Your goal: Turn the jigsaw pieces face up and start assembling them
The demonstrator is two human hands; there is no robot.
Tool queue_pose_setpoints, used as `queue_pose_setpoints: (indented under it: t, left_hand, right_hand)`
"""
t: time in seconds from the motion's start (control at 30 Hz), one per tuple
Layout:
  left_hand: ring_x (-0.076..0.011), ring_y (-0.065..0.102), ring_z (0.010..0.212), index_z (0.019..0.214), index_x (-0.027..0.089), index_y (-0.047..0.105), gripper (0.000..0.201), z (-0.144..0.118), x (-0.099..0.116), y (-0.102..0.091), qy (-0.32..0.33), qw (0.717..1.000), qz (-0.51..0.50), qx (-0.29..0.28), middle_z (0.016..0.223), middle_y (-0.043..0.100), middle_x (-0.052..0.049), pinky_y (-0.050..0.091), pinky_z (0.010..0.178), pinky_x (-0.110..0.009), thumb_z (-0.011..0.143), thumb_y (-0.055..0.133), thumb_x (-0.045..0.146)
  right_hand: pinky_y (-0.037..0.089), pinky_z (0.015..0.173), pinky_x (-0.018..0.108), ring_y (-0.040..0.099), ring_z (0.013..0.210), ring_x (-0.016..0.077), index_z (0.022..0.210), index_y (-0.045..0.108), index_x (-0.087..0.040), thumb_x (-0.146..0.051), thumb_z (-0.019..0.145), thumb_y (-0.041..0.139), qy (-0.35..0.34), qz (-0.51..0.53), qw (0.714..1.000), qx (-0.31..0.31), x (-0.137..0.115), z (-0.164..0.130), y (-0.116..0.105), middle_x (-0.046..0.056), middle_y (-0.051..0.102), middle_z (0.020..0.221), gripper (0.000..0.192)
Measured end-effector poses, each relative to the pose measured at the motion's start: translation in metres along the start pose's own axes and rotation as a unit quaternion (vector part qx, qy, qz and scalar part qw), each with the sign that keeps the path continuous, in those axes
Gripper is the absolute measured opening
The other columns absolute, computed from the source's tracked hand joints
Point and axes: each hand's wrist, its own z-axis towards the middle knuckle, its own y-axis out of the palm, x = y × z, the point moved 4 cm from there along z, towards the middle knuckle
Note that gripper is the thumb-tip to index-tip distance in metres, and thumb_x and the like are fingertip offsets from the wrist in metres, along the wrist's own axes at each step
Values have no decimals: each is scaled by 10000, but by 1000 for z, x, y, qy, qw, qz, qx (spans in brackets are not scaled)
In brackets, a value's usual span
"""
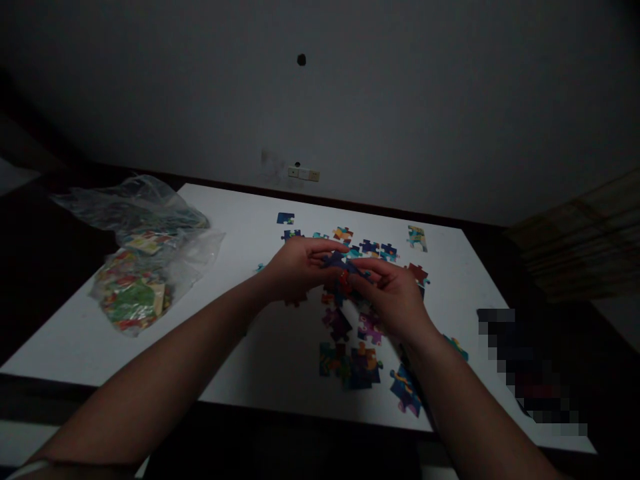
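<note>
Above the white surface (280, 347), the left hand (295, 267) and right hand (393, 293) meet, fingers pinched together on dark blue puzzle pieces (340, 261) held between them. Loose puzzle pieces (365, 248) lie scattered beneath and beyond the hands. A clear plastic bag (143, 253) of pieces rests well to the left.

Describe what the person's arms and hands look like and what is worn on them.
Both forearms are bare, with no sleeves showing. The left hand and right hand wear no gloves; no rings can be made out in the dim light. A pale band edge shows near the left arm's bottom corner.
</note>
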Motion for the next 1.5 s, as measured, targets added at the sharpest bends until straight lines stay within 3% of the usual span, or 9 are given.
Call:
queue_pose_setpoints:
  t: [0.2, 0.47, 0.67, 0.87, 0.97, 1.1, 1.23, 1.33, 1.5]
  left_hand:
    - [-232, 839, 1009, 1247, 169, 828, 501, 4, 0, -4, 28, 999, 20, 17, 1107, 867, -93, 674, 1018, -435, 770, 933, 284]
    - [-243, 827, 944, 1294, 169, 781, 661, 6, -3, -7, -5, 999, 29, 41, 1026, 845, -80, 677, 920, -402, 669, 974, 267]
    - [-226, 812, 848, 1101, 193, 775, 453, 5, -4, -7, -26, 997, 28, 69, 889, 818, -30, 671, 853, -394, 682, 946, 226]
    - [-209, 816, 814, 1017, 193, 767, 374, 0, -1, -13, -86, 996, 11, 24, 935, 852, -59, 651, 784, -345, 677, 922, 190]
    - [-200, 817, 795, 1095, 167, 753, 434, -8, 16, -41, -101, 995, 18, 6, 938, 854, -70, 645, 784, -328, 700, 925, 214]
    - [-199, 798, 752, 1429, 193, 658, 821, -21, 34, -109, -134, 980, 150, -7, 831, 805, 24, 592, 710, -279, 676, 984, 203]
    - [-237, 798, 802, 1431, 182, 649, 858, -25, 23, -164, -220, 961, 166, -10, 858, 776, 18, 627, 798, -354, 643, 984, 233]
    - [-243, 788, 811, 1399, 180, 672, 841, -22, 7, -179, -245, 955, 169, -14, 893, 759, 4, 634, 818, -388, 608, 956, 214]
    - [-258, 780, 862, 1450, 202, 661, 851, -19, -2, -182, -235, 945, 221, -52, 964, 787, -34, 613, 816, -383, 638, 911, 245]
  right_hand:
    - [664, 808, 400, 838, 868, 262, 1201, 858, -280, -628, 837, 905, 22, 41, 999, 4, 0, -2, 2, 50, 884, 972, 506]
    - [673, 855, 422, 836, 855, 249, 1196, 819, -293, -573, 875, 880, 5, 35, 999, -22, -1, -2, 10, 29, 861, 922, 431]
    - [681, 881, 424, 841, 892, 244, 1143, 788, -274, -461, 888, 885, -45, 11, 999, 6, -1, -1, 11, 48, 865, 989, 331]
    - [678, 826, 417, 843, 910, 261, 1123, 786, -273, -471, 888, 882, -54, -27, 998, 1, -1, -4, 13, 71, 869, 1061, 322]
    - [660, 907, 461, 826, 1001, 278, 1161, 800, -280, -579, 1005, 756, -84, -80, 993, 22, -2, -7, 6, 89, 862, 1132, 341]
    - [622, 970, 485, 783, 1127, 302, 1211, 796, -298, -608, 1106, 611, -153, -172, 972, 44, -6, -10, -5, 89, 816, 1232, 376]
    - [616, 954, 456, 751, 1141, 291, 1215, 767, -282, -505, 1133, 594, -231, -264, 935, 43, -13, -13, -7, 95, 770, 1225, 294]
    - [616, 956, 470, 747, 1145, 296, 1234, 736, -272, -425, 1133, 598, -265, -334, 904, 38, -15, -15, -6, 105, 767, 1239, 230]
    - [639, 981, 515, 749, 1167, 313, 1270, 703, -259, -354, 1116, 629, -284, -401, 871, 6, -7, -16, -6, 118, 764, 1279, 196]
